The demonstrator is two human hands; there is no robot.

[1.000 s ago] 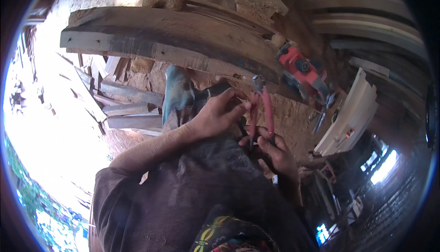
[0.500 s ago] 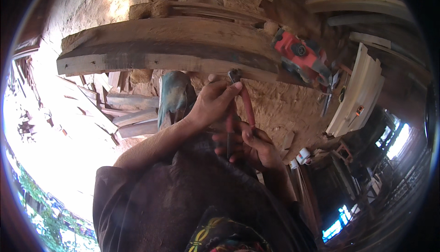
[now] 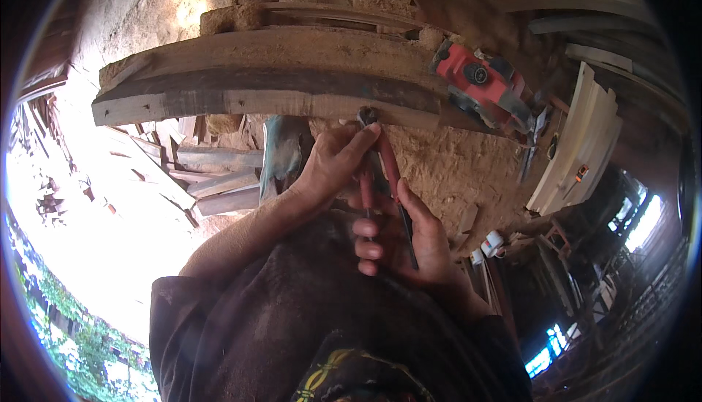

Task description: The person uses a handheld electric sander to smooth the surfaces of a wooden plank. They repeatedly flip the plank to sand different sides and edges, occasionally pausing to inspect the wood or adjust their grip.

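A long curved wooden plank [image 3: 278, 84] lies across the upper middle. Red-handled pincers [image 3: 380, 164] have their metal jaws set against the plank's lower edge. My left hand [image 3: 333, 164] grips the pincers just below the jaws, forefinger stretched up along the head. My right hand [image 3: 402, 245] is closed around the lower ends of the red handles, together with a thin dark rod. Both forearms come up from my dark shirt at the bottom.
A red electric planer [image 3: 479, 84] rests at the plank's right end. Pale boards [image 3: 578, 142] lean at the right, loose offcuts [image 3: 205, 175] lie at the left, a blue-green object [image 3: 281, 153] sits under the plank. Sawdust covers the ground.
The pincers and both hands have moved up from below the plank to its lower edge. The view has shifted, bringing the plank lower and nearer.
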